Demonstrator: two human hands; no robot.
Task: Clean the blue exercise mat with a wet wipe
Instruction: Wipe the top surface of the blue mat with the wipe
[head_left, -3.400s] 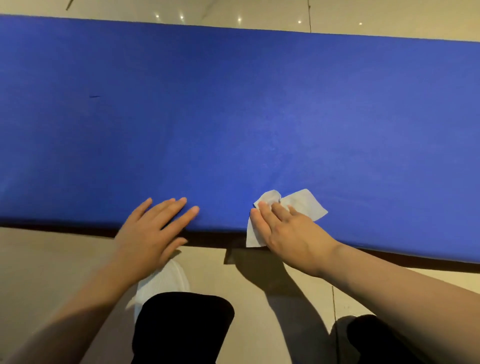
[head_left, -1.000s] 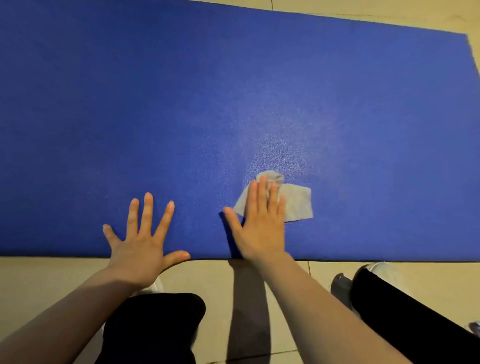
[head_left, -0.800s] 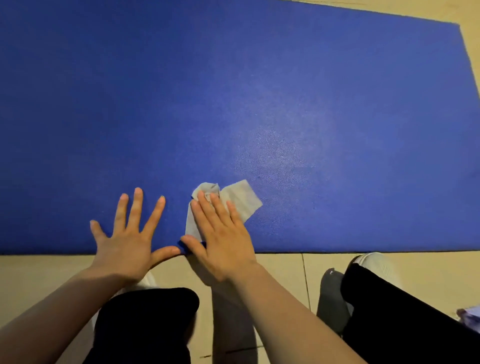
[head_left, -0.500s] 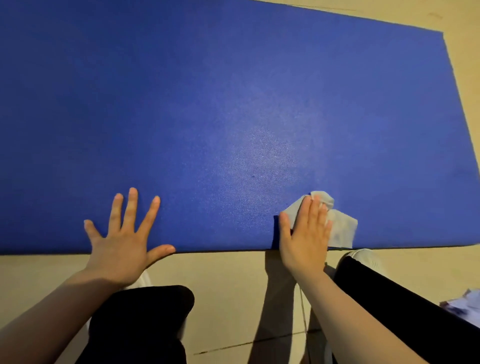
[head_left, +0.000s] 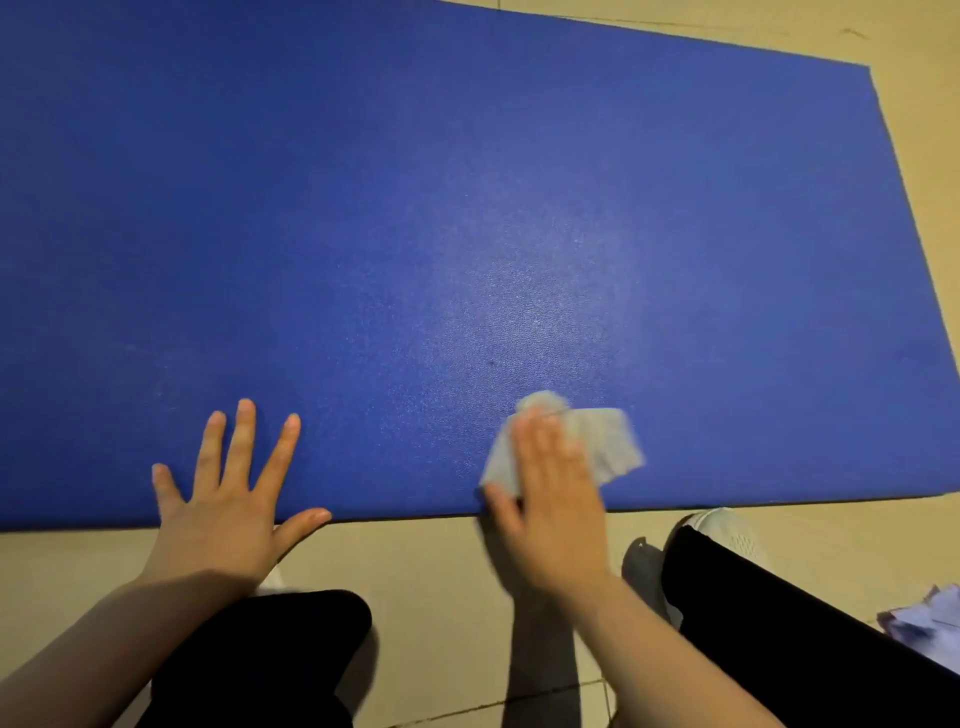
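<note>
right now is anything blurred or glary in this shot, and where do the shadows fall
Head view: the right hand and the wet wipe under it are smeared by motion blur; the left hand is sharp. A soft sheen of glare sits mid-mat. The right arm's shadow falls on the tiled floor below it. The wide lens bows the mat's edges.

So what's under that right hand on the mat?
A crumpled white wipe lies under the right hand, pressed flat on the blue mat. Its edges stick out past the fingers; the middle part is covered by the hand.
</note>
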